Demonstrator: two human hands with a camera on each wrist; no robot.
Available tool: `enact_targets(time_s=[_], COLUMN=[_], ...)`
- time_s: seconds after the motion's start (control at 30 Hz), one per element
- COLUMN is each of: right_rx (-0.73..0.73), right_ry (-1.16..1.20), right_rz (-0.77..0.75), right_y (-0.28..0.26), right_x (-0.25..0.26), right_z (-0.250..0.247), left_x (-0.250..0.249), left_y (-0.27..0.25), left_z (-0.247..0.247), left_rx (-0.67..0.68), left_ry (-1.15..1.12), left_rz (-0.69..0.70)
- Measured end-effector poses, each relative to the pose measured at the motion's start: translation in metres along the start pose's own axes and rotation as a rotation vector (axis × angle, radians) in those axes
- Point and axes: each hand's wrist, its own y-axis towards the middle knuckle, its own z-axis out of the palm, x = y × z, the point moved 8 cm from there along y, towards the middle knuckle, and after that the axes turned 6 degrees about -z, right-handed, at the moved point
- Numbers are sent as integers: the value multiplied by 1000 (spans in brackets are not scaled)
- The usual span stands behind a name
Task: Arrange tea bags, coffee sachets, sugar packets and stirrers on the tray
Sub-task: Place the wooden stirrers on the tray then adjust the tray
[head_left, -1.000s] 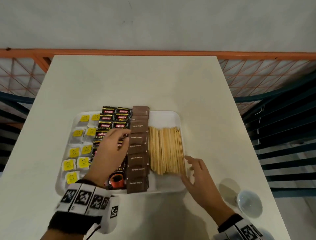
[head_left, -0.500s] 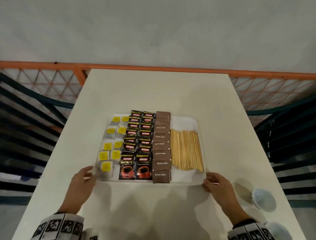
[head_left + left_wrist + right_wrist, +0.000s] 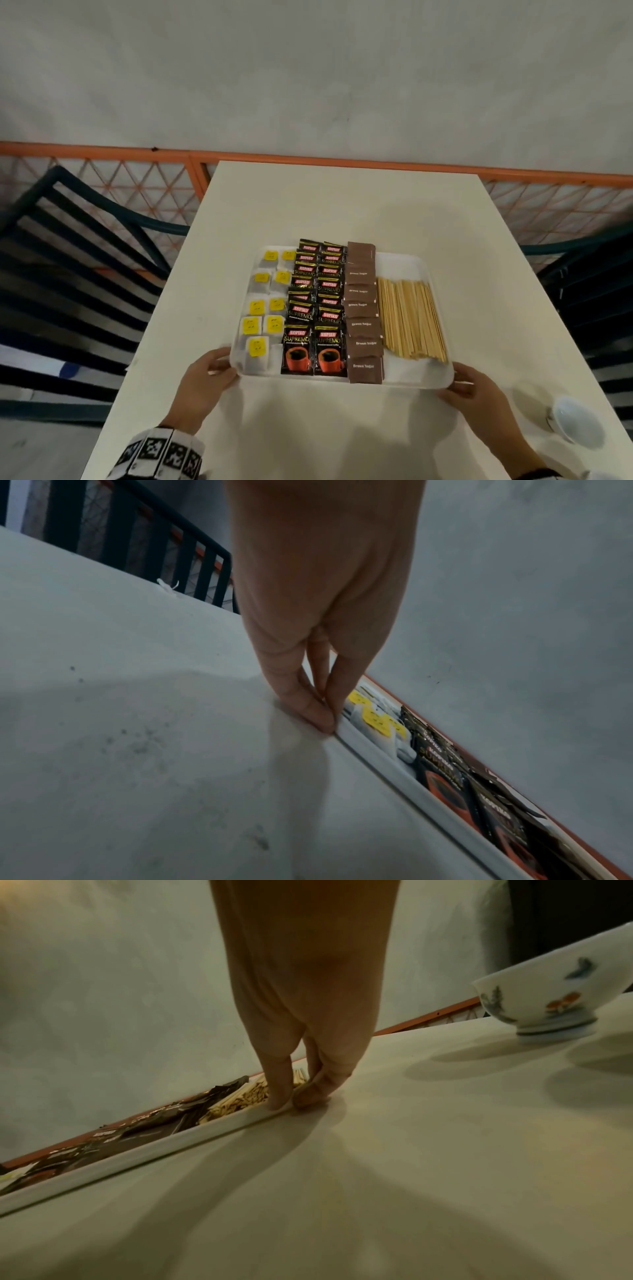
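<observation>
Both hands have left the sachets: the left hand [image 3: 205, 377] and right hand [image 3: 474, 389] now pinch the near corners of the filled white rectangular plastic tray [image 3: 404, 382] on the pale table [image 3: 342, 205], so arranging looks finished; next, probably a level lift or slide.

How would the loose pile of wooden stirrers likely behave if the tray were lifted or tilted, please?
The stirrers lie loose and unbundled, so they would probably slide or roll together. The tray has only a low rim, so some might slip over it. Both hands, left hand and right hand, hold near corners, which should help keep it level.
</observation>
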Motion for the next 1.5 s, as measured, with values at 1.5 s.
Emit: enact_targets(time_s=[1.5], right_rx=[-9], right_ry=[-282], right_rz=[-180], right_y=[191], right_x=[116], right_z=[62], left_x=[-122], left_y=[176], left_z=[-22], left_rx=[-146], left_ry=[403], left_rz=[201])
